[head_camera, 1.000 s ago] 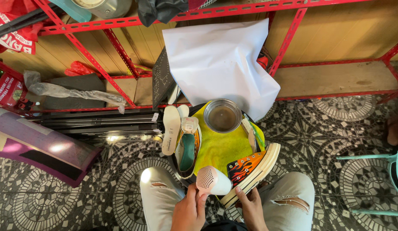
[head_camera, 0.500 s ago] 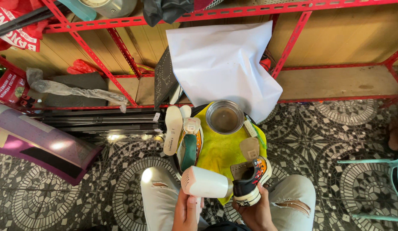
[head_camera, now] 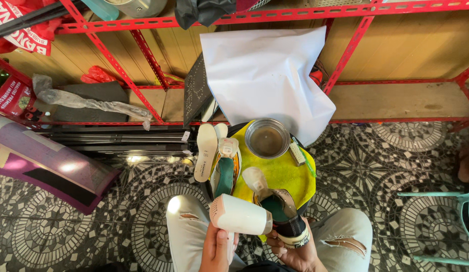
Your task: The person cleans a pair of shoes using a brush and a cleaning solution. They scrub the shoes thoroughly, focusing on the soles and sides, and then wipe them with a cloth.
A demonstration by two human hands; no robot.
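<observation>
A person sat over a small counter [head_camera: 295, 176] draped in yellow cloth. The left hand [head_camera: 217, 248] kept its grip clamped on a white hair dryer [head_camera: 239, 215], nozzle aimed toward 3 o'clock into a sneaker [head_camera: 284, 217] gripped by the right hand [head_camera: 295, 254]. Drying seemed underway. At 12 o'clock sat a metal bowl [head_camera: 267, 138].

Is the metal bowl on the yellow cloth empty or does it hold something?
It holds something: the metal bowl on the yellow cloth contains murky brownish liquid covering its bottom. How deep it is, cannot tell.
</observation>
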